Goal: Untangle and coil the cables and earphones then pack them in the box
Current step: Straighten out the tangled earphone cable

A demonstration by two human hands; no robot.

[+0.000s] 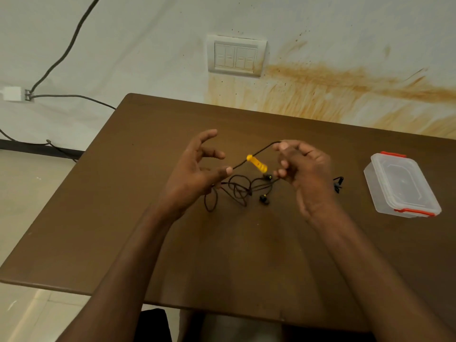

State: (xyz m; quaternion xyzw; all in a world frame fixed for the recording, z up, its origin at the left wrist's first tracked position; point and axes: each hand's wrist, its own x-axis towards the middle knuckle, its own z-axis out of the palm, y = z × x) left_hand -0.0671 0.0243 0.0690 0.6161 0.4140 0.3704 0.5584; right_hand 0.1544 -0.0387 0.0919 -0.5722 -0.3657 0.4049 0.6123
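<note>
both bare forearms reach in from the bottom edge over the brown counter (246, 255). left hand (195, 174) is raised with its palm turned inward, fingers (209, 134) spread wide and loosely bent; the thumb tip touches one end of a thin dark cord, though whether it truly pinches the cord against another finger cannot be told. right hand (301, 166) is curled, its fingers (283, 145) pinching the same cord at the top end.

between the two hands the cord runs taut on a slant, carrying a yellow control piece (257, 164) in mid-air. below it, the earphones (241, 188) hang and lie in a tangled bunch of dark loops on the counter (two black earbuds with yellow marks show near the right hand). a small black cable end (338, 185) lies just past the right hand, on the counter.

further right sits the clear plastic box (402, 183), lid on, red clips at both ends, well apart from the tangle.

behind the counter, a stained wall carries a white switch plate (237, 56), and a grey wire (74, 40) runs to a small white adapter (11, 93) at left.
</note>
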